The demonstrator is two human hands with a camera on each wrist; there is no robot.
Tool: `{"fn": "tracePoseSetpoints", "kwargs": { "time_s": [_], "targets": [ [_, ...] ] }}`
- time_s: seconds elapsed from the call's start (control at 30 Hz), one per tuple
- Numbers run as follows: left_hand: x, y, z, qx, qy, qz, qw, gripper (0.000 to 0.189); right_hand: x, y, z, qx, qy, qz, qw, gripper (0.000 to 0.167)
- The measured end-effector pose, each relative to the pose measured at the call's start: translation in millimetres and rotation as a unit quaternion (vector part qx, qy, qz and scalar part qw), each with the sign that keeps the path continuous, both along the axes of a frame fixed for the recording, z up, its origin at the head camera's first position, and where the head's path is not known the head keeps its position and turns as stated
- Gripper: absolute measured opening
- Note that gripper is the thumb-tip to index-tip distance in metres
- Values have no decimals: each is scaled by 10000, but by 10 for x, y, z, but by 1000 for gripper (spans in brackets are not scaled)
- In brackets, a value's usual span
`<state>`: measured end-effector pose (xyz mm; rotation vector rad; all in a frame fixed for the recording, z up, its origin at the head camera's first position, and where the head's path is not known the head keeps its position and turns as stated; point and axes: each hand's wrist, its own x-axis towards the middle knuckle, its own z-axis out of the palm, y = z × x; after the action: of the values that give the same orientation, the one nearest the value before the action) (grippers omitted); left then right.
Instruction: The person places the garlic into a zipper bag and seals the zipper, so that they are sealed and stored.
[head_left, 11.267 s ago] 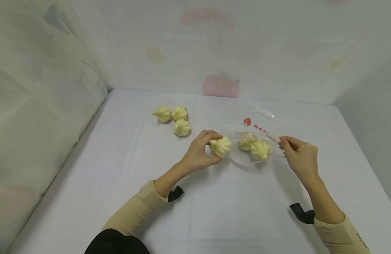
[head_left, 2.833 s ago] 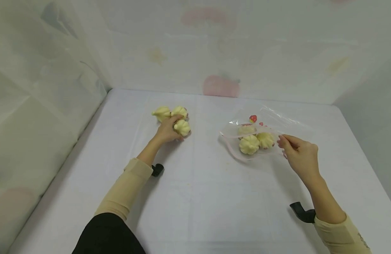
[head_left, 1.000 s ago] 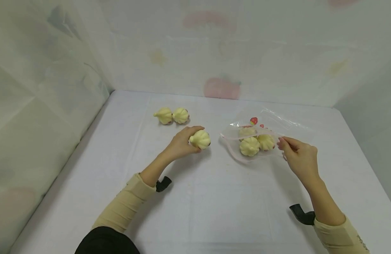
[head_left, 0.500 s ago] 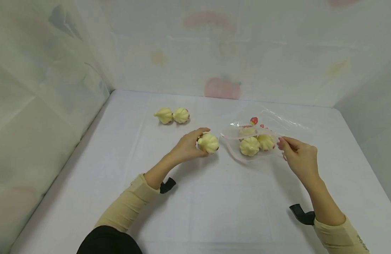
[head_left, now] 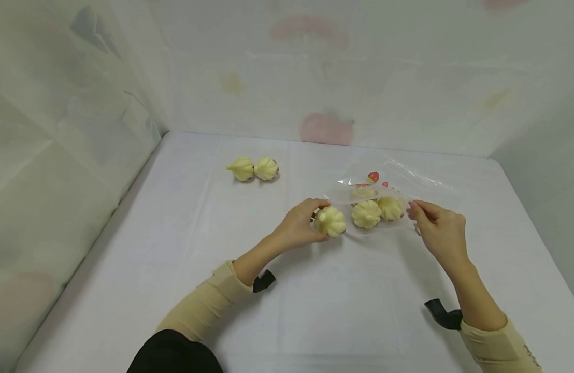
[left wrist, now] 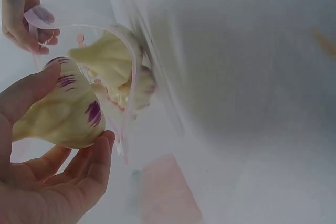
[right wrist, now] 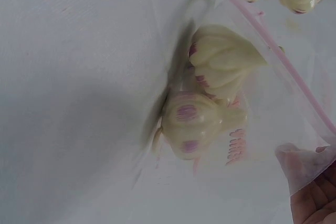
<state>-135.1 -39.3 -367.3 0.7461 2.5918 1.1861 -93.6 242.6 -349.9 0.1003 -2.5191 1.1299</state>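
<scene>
My left hand (head_left: 297, 227) holds a pale garlic bulb (head_left: 332, 222) between thumb and fingers, just left of a clear plastic bag's mouth. Purple streaks mark this bulb in the left wrist view. The bag (head_left: 373, 177) has a pink-edged opening and a strawberry print. Inside lie three garlic bulbs (head_left: 366, 214), one partly hidden behind the others. My right hand (head_left: 441, 228) pinches the right side of the bag's opening and keeps it spread. In the right wrist view, the pink rim (right wrist: 283, 59) stands raised beside the bagged bulbs.
Two more garlic bulbs (head_left: 266, 169) sit side by side at the back left of the white table (head_left: 343, 305). Pale printed sheeting (head_left: 389, 93) rises behind the table and along its left and right sides. Each wrist wears a black mount (head_left: 444, 314).
My left hand took a garlic bulb from the group at the back left and has brought it rightward to the bag's mouth. The right hand has stayed in place, pinching the bag.
</scene>
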Motion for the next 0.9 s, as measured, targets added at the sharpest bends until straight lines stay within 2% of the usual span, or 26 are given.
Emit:
{"fn": "tracePoseSetpoints", "kwargs": {
  "time_s": [0.23, 0.4, 0.67, 0.9],
  "targets": [
    [53, 153, -58, 266, 80, 20, 9996, 66, 2, 2, 1, 25, -42, -25, 10000, 25],
    [100, 294, -61, 517, 11, 174, 9985, 68, 2, 0, -3, 51, -25, -30, 10000, 25],
    [157, 456, -26, 804, -77, 238, 9964, 67, 4, 0, -2, 95, -78, -39, 9999, 26],
    [183, 606, 20, 1058, 37, 379, 9937, 62, 3, 0, -2, 123, -6, -12, 9999, 25]
  ]
}}
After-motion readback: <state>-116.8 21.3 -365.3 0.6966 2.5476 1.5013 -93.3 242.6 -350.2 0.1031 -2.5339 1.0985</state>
